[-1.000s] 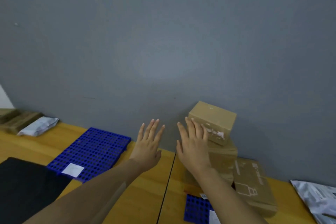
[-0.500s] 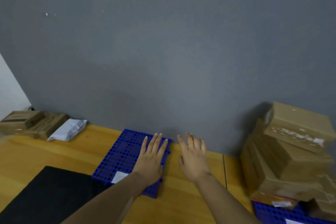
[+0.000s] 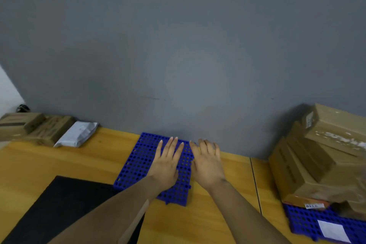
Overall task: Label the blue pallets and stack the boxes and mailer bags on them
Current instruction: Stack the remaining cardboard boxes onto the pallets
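Observation:
A blue perforated pallet (image 3: 138,162) lies on the wooden table against the grey wall, in the middle of the view. My left hand (image 3: 167,164) is stretched out flat over its right half, fingers straight. My right hand (image 3: 207,164) is flat beside it, over the pallet's right edge and the table. Neither hand holds anything. At the right, a second blue pallet (image 3: 305,222) with a white label (image 3: 332,232) carries a stack of brown cardboard boxes (image 3: 320,156).
Two brown boxes (image 3: 29,128) and a white mailer bag (image 3: 78,133) lie at the far left by the wall. A black mat (image 3: 59,208) covers the near left of the table (image 3: 219,218). A seam runs through the tabletop right of my right arm.
My view has swung left, so the box stack slid to the right edge. Both hands came away from the stack and now lie flat over the empty middle pallet.

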